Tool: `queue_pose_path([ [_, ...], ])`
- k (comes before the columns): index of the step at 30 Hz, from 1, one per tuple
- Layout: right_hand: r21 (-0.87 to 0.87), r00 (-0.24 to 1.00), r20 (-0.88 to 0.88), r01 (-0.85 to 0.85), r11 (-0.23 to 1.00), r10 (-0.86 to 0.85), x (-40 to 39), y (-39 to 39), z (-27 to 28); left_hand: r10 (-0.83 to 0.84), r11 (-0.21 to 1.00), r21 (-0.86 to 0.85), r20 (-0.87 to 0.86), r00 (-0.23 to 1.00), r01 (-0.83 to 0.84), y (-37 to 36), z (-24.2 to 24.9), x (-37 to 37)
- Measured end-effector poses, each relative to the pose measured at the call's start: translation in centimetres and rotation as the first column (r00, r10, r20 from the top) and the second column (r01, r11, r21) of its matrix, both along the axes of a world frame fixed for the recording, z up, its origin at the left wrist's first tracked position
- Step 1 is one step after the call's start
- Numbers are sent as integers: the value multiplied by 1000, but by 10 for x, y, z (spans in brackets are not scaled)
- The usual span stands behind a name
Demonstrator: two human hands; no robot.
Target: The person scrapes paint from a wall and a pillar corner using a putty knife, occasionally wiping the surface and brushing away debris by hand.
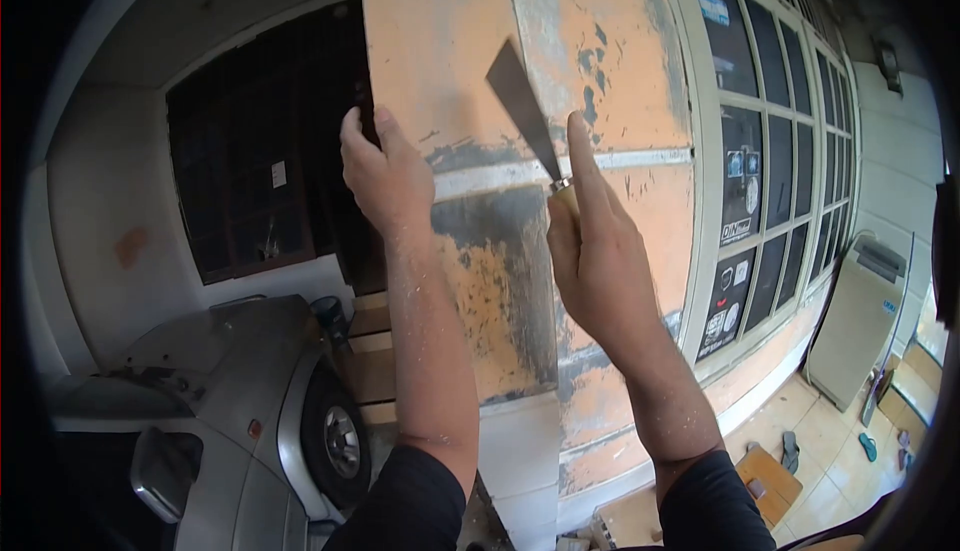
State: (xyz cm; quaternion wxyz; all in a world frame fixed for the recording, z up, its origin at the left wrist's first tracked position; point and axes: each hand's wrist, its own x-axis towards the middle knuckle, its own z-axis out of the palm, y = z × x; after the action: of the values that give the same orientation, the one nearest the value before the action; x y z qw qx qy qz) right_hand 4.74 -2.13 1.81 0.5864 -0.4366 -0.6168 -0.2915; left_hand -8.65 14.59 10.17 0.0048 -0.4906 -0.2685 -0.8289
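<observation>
My right hand [605,241] is closed around the pale handle of a paint scraper [524,111], index finger stretched up along it. The scraper's flat metal blade points up and left, in front of the corner of a pillar [440,41]. Peeling orange paint, grey patches and a white horizontal band mark the pillar's faces. At the pillar's left edge is my left hand [390,176], thumb and fingers apart, with no tool in it. Pale flecks dot both forearms.
A silver vehicle [220,371] stands at lower left, near a dark window [250,141]. To the right is a white-framed window [740,171] with stickers. A pale appliance [855,321], a wooden board [770,486] and sandals [790,451] are on the tiled floor.
</observation>
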Motion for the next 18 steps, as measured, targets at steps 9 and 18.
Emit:
queue_pose_path([
  [9, -47, 985, 6, 175, 984, -175, 11, 21, -27, -280, 886, 414, 115, 953, 210, -21, -4, 24],
  [18, -42, 964, 14, 265, 963, -265, -2, 14, 13, -250, 792, 579, 16, 968, 195, -24, -23, 21],
])
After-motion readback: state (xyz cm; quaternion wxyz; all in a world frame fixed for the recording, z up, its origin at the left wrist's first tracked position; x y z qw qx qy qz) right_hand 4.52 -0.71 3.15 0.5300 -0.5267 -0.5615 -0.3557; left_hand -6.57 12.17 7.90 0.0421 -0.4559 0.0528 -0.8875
